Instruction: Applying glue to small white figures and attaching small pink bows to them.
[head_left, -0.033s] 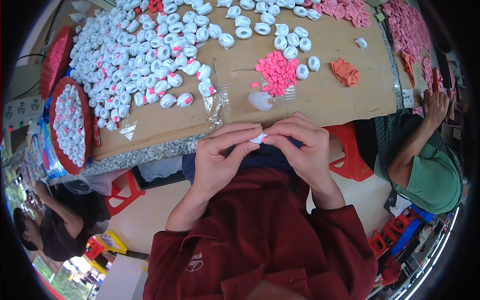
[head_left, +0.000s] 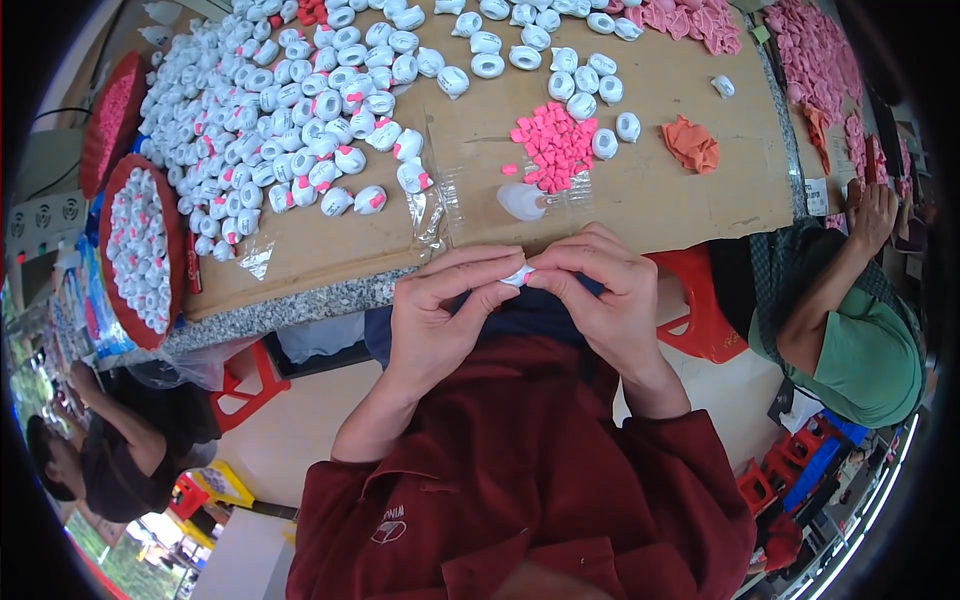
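Observation:
In front of my chest, just off the table's near edge, my left hand point(head_left: 435, 310) pinches a small white rounded piece point(head_left: 515, 277) between thumb and fingers. My right hand point(head_left: 612, 300) is closed too, its thumb and forefinger pressing a small pink bow-shaped piece point(head_left: 529, 279) at the white one's right end. Fingertips hide much of both. Beyond my hands lie a loose heap of pink pieces point(head_left: 553, 145) and a small translucent squeeze bottle point(head_left: 521, 201) on its side. A large spread of similar white pieces point(head_left: 290, 110), some with pink bits, covers the table's left.
Cardboard point(head_left: 640, 205) covers the granite-edged table point(head_left: 290, 300). Red trays point(head_left: 177, 250) of pieces stand at the left. A crumpled orange glove-like scrap point(head_left: 690, 145) lies right, pink rubbery items point(head_left: 690, 22) behind. Red stools point(head_left: 700, 310) flank me; co-workers sit on both sides.

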